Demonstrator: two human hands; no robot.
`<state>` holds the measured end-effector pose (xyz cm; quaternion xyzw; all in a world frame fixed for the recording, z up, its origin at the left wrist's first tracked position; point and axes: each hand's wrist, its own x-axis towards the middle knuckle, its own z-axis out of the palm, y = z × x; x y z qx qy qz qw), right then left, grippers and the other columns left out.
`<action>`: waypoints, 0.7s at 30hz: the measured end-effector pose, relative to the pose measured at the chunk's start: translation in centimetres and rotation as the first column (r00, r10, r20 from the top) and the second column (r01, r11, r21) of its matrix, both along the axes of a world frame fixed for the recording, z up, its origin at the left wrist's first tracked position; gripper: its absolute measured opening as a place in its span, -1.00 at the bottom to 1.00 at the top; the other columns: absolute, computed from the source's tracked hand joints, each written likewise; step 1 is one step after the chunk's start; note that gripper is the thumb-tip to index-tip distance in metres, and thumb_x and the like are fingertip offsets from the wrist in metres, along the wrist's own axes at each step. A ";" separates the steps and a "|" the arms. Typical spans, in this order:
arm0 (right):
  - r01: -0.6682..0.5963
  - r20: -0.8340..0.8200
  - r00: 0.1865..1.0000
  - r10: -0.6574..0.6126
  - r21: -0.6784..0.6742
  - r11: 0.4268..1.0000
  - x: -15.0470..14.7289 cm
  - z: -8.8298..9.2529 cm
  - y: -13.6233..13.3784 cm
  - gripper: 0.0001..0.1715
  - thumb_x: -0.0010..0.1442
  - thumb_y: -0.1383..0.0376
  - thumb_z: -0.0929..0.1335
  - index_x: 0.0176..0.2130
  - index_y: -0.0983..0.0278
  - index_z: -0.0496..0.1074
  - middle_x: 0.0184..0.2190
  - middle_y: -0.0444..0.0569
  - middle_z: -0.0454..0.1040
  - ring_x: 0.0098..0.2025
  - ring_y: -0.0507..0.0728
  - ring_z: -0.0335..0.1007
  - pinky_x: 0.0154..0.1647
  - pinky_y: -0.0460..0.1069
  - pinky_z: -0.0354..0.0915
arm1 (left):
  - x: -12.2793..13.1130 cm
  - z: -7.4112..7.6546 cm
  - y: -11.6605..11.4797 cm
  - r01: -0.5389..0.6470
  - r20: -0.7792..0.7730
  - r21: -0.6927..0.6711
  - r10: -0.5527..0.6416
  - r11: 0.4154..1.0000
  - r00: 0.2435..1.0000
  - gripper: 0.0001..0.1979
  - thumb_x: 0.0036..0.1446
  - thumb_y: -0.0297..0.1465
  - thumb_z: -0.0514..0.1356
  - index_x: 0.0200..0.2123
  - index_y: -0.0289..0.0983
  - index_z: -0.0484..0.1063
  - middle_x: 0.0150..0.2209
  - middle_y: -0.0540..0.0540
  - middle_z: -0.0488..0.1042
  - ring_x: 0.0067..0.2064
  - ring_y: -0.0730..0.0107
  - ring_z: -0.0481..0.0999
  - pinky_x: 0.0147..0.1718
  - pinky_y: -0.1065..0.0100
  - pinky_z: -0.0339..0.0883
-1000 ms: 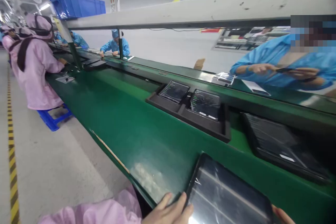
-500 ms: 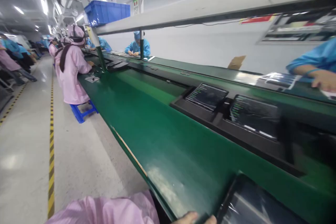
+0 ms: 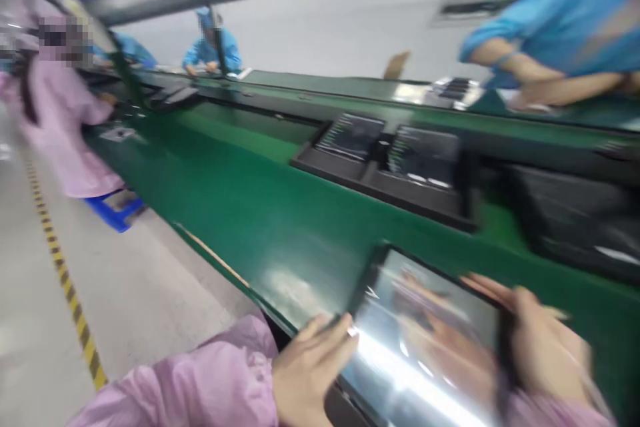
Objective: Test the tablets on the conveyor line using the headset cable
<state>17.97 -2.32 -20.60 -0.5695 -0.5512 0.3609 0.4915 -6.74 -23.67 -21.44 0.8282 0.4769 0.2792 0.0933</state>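
A dark tablet with a shiny screen (image 3: pixel 415 347) lies on the green conveyor belt (image 3: pixel 240 200) at the near edge. My left hand (image 3: pixel 307 367), in a pink sleeve, holds the tablet's left edge with fingers curled on it. On the tablet's right edge is my right hand (image 3: pixel 543 340), its fingers wrapped round the rim. The picture is smeared by motion.
A black tray (image 3: pixel 380 180) with two lit tablets sits further along the belt, and another dark tray (image 3: pixel 575 227) is to its right. A person in blue (image 3: pixel 550 33) works across the belt. A person in pink (image 3: pixel 60 120) sits at far left on a blue stool.
The view swung back down and right. Both my hands now show fully on the tablet's edges; half a second ago only the left fingertips showed.
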 end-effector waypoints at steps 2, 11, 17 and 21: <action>-0.013 -0.261 0.965 -0.024 -0.139 0.990 0.5 0.3 -1.3 -0.35 0.22 -0.17 0.28 -0.14 0.31 0.57 -0.11 0.18 0.59 -0.06 0.27 0.51 -0.07 0.06 0.39 | -0.3 0.0 -0.2 -0.002 0.044 0.082 -0.002 0.997 0.999 0.24 -0.09 0.16 0.31 0.41 -0.38 -0.21 0.29 -0.52 0.22 0.30 -0.20 0.27 0.31 -0.15 0.06; -0.045 -0.329 0.944 0.022 -0.063 0.997 0.4 1.3 -1.9 -0.18 0.06 -0.35 0.28 -0.23 0.29 0.59 -0.25 0.10 0.63 -0.20 0.25 0.56 -0.14 0.10 0.42 | 0.0 -0.1 -1.3 -0.113 0.058 0.084 0.109 0.990 0.992 0.04 -0.05 0.14 0.31 0.37 -0.20 0.02 0.25 -0.39 0.30 0.25 -0.15 0.37 0.24 -0.17 0.20; 0.147 -0.419 0.904 -0.088 0.111 0.983 3.5 -0.5 -2.5 -0.31 0.21 -0.23 0.25 -0.23 0.29 0.58 -0.26 0.02 0.63 -0.05 0.22 0.54 0.18 0.15 0.28 | 0.5 3.1 -0.5 0.173 -0.055 0.099 -0.169 0.980 0.984 -0.28 0.09 0.03 0.25 0.26 -0.14 0.26 0.40 -0.28 0.03 0.40 -0.22 0.03 0.31 -0.29 -0.17; 0.271 -0.538 0.818 -0.203 0.050 0.961 5.1 -1.5 -2.3 -0.39 0.20 -0.19 0.28 -0.34 0.28 0.56 -0.36 0.00 0.61 -0.16 0.19 0.58 0.11 0.14 0.37 | 1.6 4.3 0.4 0.420 -0.285 0.084 -0.382 0.904 0.879 -0.41 0.21 0.06 0.12 0.18 -0.13 0.36 0.36 -0.24 0.17 0.45 -0.04 -0.10 0.34 -0.21 -0.44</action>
